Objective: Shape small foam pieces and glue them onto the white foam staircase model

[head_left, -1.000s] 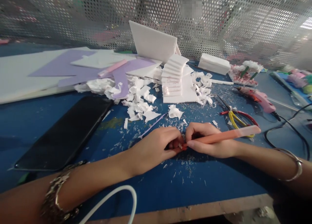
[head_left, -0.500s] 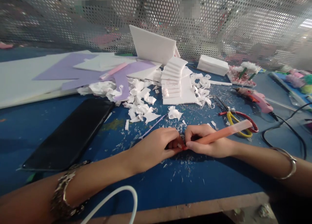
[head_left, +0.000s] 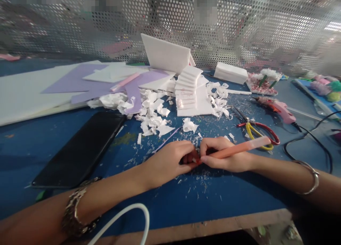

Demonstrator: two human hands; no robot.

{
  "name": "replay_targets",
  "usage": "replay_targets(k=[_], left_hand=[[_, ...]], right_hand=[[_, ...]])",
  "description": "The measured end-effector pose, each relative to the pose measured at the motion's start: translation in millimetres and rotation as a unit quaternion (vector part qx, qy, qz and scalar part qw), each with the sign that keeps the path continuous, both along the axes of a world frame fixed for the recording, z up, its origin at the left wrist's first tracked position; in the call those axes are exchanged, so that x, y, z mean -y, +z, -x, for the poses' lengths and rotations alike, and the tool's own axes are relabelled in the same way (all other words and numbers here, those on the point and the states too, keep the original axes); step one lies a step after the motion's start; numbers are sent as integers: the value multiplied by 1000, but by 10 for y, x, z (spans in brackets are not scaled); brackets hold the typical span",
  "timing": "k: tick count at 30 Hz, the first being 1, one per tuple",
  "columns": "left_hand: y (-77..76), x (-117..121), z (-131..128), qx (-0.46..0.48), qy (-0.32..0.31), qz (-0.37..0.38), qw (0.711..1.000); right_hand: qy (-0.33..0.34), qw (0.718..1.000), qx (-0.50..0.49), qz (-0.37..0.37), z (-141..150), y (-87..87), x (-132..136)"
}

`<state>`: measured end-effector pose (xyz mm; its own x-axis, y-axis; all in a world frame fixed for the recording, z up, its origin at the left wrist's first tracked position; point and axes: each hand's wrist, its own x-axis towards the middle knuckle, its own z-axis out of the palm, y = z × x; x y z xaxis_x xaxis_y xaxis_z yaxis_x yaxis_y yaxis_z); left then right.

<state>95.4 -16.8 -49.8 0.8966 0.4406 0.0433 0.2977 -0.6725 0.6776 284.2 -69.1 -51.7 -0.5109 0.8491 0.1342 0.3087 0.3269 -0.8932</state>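
Left hand (head_left: 173, 161): pinching a small red-and-white piece (head_left: 197, 161) at its fingertips, low over the desk (head_left: 165, 207). Right hand (head_left: 226, 159): gripping an orange marker (head_left: 234, 150), long axis slanting rightward and up, working end pointing left toward the piece; contact unclear. Piece: lying between both hands, left nearer. Beyond: white scraps (head_left: 153, 120) scattering, a white stepped form (head_left: 188, 85) rising.

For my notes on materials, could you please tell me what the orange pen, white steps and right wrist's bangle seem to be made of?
Orange pen: probably plastic, smooth, with a paler, translucent-looking end.
White steps: possibly foam board, matte, judging by the thick, pale cut edges.
Bangle: apparently polished metal, from its silvery shine; solid or plated, I can't tell.
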Motion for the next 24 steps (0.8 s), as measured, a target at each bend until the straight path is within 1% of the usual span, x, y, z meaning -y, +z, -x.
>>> replay_targets(k=[4,9,16,19,24], left_hand=[[24,5,-3,-11,0,-9,1000],[50,9,-4,-18,-3,-5,1000],[10,3,2,-31,-4,-15,999],[5,2,0,-36,1,-3,999],[51,7,-1,-54,-1,12,998]], right_hand=[[3,1000,-1,-8,-6,-11,4],[-4,1000,-7,7,-18,-22,-5],[-15,1000,12,6,-50,-13,-6],[-13,1000,14,5,-58,-13,-11],[-16,1000,15,1,-73,-29,-25]])
